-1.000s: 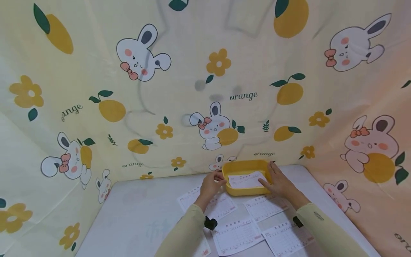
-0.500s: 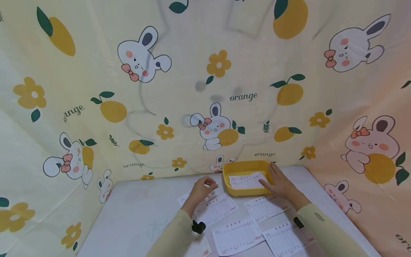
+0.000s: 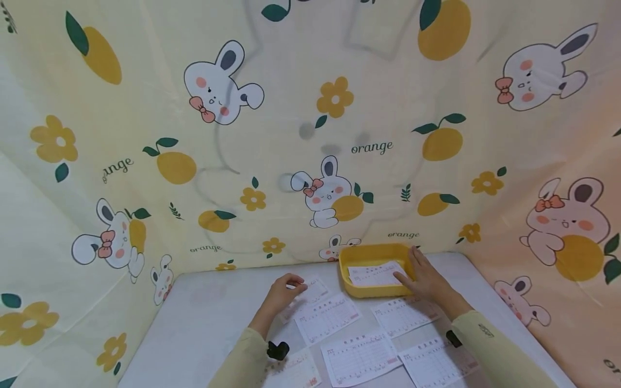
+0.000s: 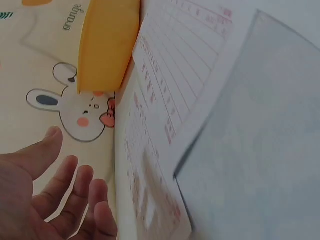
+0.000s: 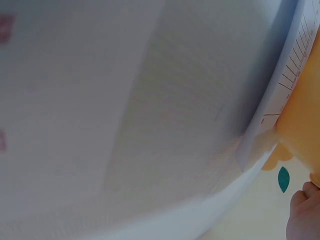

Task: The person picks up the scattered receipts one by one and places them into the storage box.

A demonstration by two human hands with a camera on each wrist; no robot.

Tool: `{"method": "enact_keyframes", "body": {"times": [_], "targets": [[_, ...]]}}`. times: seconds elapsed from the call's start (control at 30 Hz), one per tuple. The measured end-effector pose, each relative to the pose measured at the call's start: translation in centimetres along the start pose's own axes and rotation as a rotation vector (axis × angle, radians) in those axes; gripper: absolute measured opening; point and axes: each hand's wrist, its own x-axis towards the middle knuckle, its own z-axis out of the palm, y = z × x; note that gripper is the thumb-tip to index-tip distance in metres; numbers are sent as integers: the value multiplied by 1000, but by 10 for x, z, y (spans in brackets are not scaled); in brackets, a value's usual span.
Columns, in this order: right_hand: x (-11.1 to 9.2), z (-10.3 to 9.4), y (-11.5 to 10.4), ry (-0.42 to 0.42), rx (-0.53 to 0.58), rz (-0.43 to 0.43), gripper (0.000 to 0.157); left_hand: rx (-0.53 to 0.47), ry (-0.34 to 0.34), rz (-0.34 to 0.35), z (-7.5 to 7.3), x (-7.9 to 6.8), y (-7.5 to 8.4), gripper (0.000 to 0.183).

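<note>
Over the left-hand papers hovers my left hand (image 3: 283, 295), its fingers loosely bent. The left wrist view shows this hand (image 4: 60, 195) with a gap between thumb and fingers and nothing held. At the back of the table stands a yellow plastic basket (image 3: 375, 291) with a printed paper slip (image 3: 373, 274) lying inside. My right hand (image 3: 429, 277) rests against the basket's right side, fingers straight along it and thumb across the rim. In the right wrist view only a bit of that hand (image 5: 306, 212) shows, at the basket's (image 5: 302, 120) edge.
Several printed forms lie on the white table (image 3: 208, 312): one form (image 3: 327, 317) overlaps another behind it, a form (image 3: 360, 358) is at the front middle, and others (image 3: 405, 315) lie on the right. A patterned curtain (image 3: 271, 134) rises behind the table.
My left hand has left the basket's left side and moved left and toward me over the forms. My right hand stays at the basket, and the basket keeps its place.
</note>
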Motion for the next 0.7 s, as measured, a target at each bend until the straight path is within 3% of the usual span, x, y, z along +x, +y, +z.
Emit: {"method": "enact_keyframes", "body": {"times": [0.4,0.7], "targets": [[2,2,4,4,-15,-13,108,43,40,-143,-23,-13,-24,36],[2,1,3,-4,-9,-14,110,121,62,-211,-33,-19,-41,40]]}}
